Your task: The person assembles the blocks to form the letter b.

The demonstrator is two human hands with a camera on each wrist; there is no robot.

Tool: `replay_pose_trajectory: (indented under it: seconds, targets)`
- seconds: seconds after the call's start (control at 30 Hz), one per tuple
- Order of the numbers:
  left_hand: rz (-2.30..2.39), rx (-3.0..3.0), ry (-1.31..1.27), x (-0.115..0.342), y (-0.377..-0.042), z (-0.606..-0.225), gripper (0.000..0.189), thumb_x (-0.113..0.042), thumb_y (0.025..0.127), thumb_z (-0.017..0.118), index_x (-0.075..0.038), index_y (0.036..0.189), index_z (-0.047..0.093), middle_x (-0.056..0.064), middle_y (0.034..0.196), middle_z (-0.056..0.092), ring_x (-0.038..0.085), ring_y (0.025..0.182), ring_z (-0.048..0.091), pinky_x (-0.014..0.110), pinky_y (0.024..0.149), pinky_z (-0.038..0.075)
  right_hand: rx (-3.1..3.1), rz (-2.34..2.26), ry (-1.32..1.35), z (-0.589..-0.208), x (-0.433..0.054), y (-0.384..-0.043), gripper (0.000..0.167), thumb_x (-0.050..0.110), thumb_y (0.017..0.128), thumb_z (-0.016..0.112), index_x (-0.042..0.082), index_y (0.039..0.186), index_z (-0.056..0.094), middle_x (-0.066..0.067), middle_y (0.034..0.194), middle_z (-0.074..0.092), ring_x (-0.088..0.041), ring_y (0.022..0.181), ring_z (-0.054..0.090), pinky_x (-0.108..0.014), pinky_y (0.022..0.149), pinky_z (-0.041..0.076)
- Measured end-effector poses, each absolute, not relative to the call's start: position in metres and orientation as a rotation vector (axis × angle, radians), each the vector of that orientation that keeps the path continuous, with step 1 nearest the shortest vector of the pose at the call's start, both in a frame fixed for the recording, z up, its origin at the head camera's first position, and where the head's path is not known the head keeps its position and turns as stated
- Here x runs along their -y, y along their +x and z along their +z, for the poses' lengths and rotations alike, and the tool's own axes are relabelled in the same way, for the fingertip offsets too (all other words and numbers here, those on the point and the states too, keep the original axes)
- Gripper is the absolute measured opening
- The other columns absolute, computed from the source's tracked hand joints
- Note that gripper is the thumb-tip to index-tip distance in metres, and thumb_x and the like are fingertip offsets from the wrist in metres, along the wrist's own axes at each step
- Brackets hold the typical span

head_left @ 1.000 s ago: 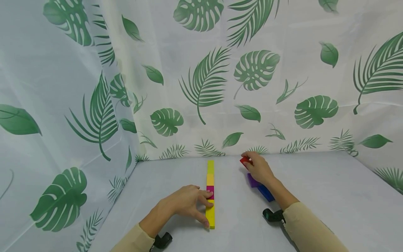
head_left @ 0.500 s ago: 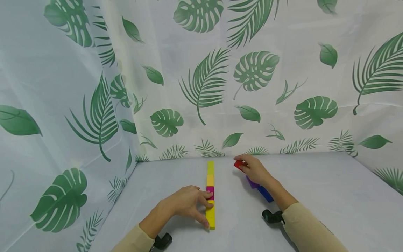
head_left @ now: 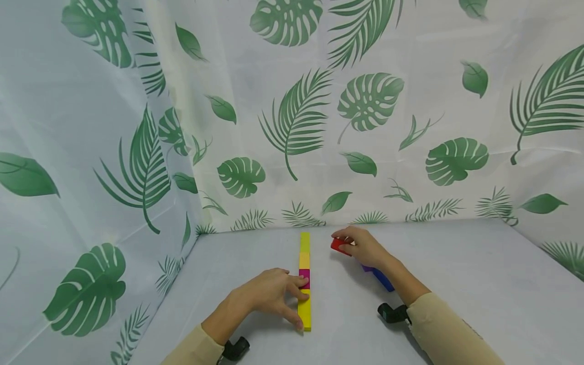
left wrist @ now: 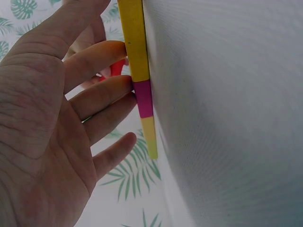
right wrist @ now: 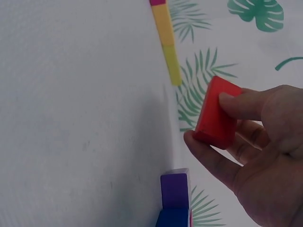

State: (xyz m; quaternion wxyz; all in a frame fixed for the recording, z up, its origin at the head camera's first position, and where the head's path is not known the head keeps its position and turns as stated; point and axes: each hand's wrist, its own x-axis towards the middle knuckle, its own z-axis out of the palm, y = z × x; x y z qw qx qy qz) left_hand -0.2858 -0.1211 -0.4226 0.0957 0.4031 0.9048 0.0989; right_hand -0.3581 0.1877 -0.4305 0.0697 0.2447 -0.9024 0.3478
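Note:
A straight row of blocks runs away from me on the white table: a long yellow block (head_left: 304,315) nearest, then magenta (head_left: 304,273), orange-yellow (head_left: 304,260) and yellow-green (head_left: 305,242). My left hand (head_left: 269,291) lies along the row's left side, its relaxed fingertips (left wrist: 125,84) touching the yellow and magenta blocks. The thumb is at the yellow block's near end. Right of the row's far part, my right hand (head_left: 367,249) pinches a red block (right wrist: 215,116) between thumb and fingers, above the table. The right wrist view shows the red block tilted.
A purple block (right wrist: 174,191) and a blue block (head_left: 382,279) lie under my right forearm, partly hidden in the head view. White curtain (head_left: 388,167) with green leaves stands behind the table and on its left side. Black wrist cameras (head_left: 391,313) are strapped to both wrists.
My right hand has carried the red block left and nearer to me, toward the row, covering more of the purple block. My left hand has stayed in place.

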Motion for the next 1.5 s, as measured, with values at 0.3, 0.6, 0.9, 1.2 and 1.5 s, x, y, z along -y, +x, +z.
replay_pose_trajectory:
  seconds: [0.3,0.6,0.9,1.2,1.5]
  targets:
    - [0.29,-2.682,1.22,0.122,-0.286,-0.422,0.068,-0.075,0.07,0.081,-0.039,0.128,0.073,-0.016,0.147,0.06,0.011,0.138,0.056,0.041,0.115,0.047,2.769,1.025,0.87,-0.427,-0.182,-0.355,0.035,0.005,0.096,0.071,0.004,0.131,0.071,-0.007,0.113,0.073,-0.024,0.103,0.065,-0.031,0.082,0.059]
    - [0.295,-2.692,1.246,0.122,-0.286,-0.423,0.069,-0.076,0.07,0.08,-0.039,0.127,0.074,-0.015,0.147,0.061,0.009,0.139,0.056,0.04,0.114,0.047,2.865,1.042,0.873,-0.428,-0.17,-0.352,0.033,0.011,0.093,0.076,0.007,0.126,0.073,-0.003,0.113,0.073,-0.019,0.1,0.063,-0.03,0.081,0.061]
    - [0.286,-2.695,1.26,0.122,-0.285,-0.422,0.068,-0.077,0.071,0.079,-0.039,0.127,0.074,-0.015,0.147,0.061,0.01,0.14,0.056,0.042,0.115,0.047,2.9,1.04,0.962,-0.428,-0.157,-0.346,0.024,0.012,0.094,0.077,0.012,0.118,0.076,0.004,0.107,0.075,-0.015,0.098,0.065,-0.029,0.085,0.061]
    - [0.272,-2.697,1.284,0.122,-0.285,-0.422,0.068,-0.077,0.071,0.079,-0.038,0.127,0.074,-0.013,0.147,0.061,0.008,0.139,0.056,0.04,0.114,0.047,2.906,1.066,1.001,-0.429,-0.152,-0.342,0.022,0.011,0.094,0.077,0.012,0.116,0.077,0.003,0.108,0.075,-0.015,0.097,0.065,-0.029,0.085,0.062]
    - [0.271,-2.701,1.26,0.122,-0.285,-0.422,0.068,-0.076,0.071,0.079,-0.039,0.127,0.074,-0.014,0.147,0.06,0.008,0.14,0.055,0.042,0.116,0.045,2.916,1.049,1.027,-0.43,-0.149,-0.341,0.02,0.011,0.094,0.077,0.014,0.113,0.077,0.004,0.107,0.075,-0.015,0.098,0.067,-0.033,0.087,0.062]
